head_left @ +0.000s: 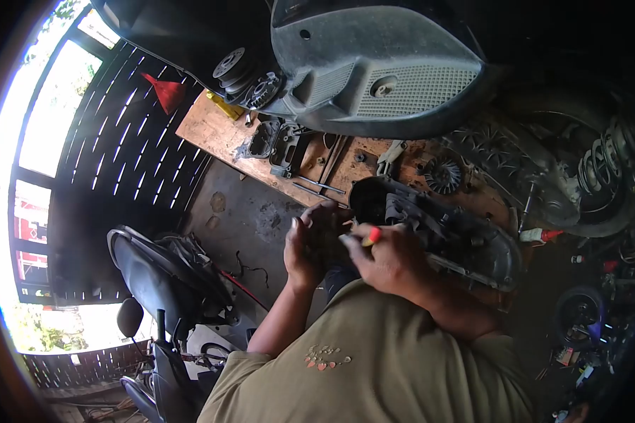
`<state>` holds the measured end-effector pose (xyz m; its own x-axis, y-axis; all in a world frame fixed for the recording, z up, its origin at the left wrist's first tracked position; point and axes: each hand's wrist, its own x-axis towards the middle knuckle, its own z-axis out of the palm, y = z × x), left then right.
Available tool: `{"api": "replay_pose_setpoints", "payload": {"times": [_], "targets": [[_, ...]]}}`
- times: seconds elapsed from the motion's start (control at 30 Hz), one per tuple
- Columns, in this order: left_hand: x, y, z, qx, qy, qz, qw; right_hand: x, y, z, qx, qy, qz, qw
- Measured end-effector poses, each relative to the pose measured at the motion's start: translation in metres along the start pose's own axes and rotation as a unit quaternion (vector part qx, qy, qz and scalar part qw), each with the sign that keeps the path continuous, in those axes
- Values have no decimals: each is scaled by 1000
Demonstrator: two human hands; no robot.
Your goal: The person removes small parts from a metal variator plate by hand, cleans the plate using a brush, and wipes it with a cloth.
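Observation:
In front of my belly, my left hand [302,250] is cupped with its thumb raised, curled around something dark that I cannot make out. My right hand [395,264] is closed on a tool with a red and yellow handle [372,238]; its working end is hidden, so its kind is unclear. The fingers of both hands nearly meet at the dark thing. Just beyond them lies a large dark engine casing [466,243], opened up and resting at the edge of the wooden bench [208,130].
A scooter body [388,70] overhangs the bench. On the bench sit a metal engine part [279,144], long rods [321,187], a finned fan wheel [443,175] and a glove [391,158]. A scooter [162,275] stands left. A red funnel [166,93] hangs on the slatted wall.

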<state>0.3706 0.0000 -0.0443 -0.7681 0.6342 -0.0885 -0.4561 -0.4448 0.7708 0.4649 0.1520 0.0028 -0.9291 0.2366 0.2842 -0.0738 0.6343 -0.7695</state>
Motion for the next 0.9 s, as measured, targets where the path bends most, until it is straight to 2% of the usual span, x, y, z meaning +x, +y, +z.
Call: {"api": "replay_pose_setpoints", "payload": {"times": [0.03,0.07,0.1,0.13,0.2,0.23,0.27,0.3,0.33,0.4,0.43,0.5,0.53,0.63,0.67,0.73,0.77,0.83,0.87,0.9], "targets": [[3,2,-4,-5,15,-4,1000,1,0,-12,-28,-33,43,998],[3,8,-4,-51,-16,-6,999,3,4,-21,-55,-64,86,993],[3,11,-5,-50,-15,-7,999,3,13,-22,17,7,-17,1000],[4,12,-5,-34,-27,4,999,1,15,-21,17,7,-17,1000],[4,10,-4,-21,-39,14,999,-2,5,-21,189,59,5,980],[4,6,-2,-18,-29,1,999,-4,1,-16,297,50,12,953],[5,3,0,-15,-20,-11,1000,-6,1,-11,315,27,3,949],[7,1,5,-32,-58,-16,998,-6,3,-3,333,4,-6,943],[6,-4,7,-7,-21,-12,1000,-1,4,7,210,73,-52,974],[8,-17,3,12,34,9,999,-2,6,-10,13,13,30,999],[7,-19,-1,10,32,10,999,-2,14,-16,-32,24,32,999],[2,-16,-3,-25,37,-25,999,1,26,-29,-37,47,63,996],[1,-16,2,-19,25,2,1000,-2,34,-26,50,50,140,988],[0,-19,8,-34,18,46,998,-1,43,-19,118,39,130,984],[0,-20,11,-35,18,47,998,-2,36,-22,89,0,124,988],[1,-20,19,-50,-11,72,996,-8,31,-9,137,-31,98,985],[1,-20,20,-50,-11,73,996,-11,30,2,223,-12,62,973],[-1,-20,21,12,10,42,999,-12,24,8,230,8,61,971],[3,-21,25,37,20,88,995,-13,22,10,237,29,60,969],[2,-20,20,116,49,94,988,-17,24,10,200,30,97,975]]}}
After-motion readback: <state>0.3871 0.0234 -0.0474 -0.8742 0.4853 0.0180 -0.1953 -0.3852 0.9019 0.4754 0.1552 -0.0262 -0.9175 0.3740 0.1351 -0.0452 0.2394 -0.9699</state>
